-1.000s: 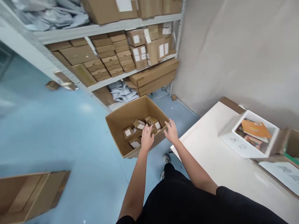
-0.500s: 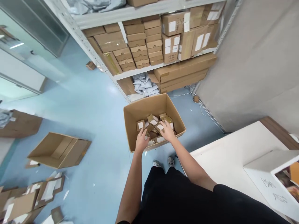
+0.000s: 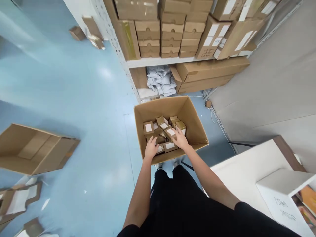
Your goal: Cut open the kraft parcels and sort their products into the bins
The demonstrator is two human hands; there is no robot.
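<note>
A large open cardboard carton (image 3: 163,104) stands in front of me, with several small brown boxes inside. My left hand (image 3: 151,148) is over its near left part, fingers apart and holding nothing, close to the small boxes at the front. My right hand (image 3: 181,139) has its thumb and fingers at the right end of a small cardboard box (image 3: 170,132) with a white label, which lies tilted on the others. Another labelled box (image 3: 148,128) sits at the left wall, and one with a gold-brown top (image 3: 181,125) lies beyond my right fingers.
A shelf rack (image 3: 158,62) filled with cardboard boxes and grey bags rises behind the carton. To the right are a white table (image 3: 247,171) and cables (image 3: 219,123) along the wall. An open empty carton (image 3: 54,158) and flattened cardboard (image 3: 17,200) lie on the left.
My view has shifted closer, so the carton looks larger and the rack sits higher in view. Both hands stay inside the carton, the right one still at the tilted box.
</note>
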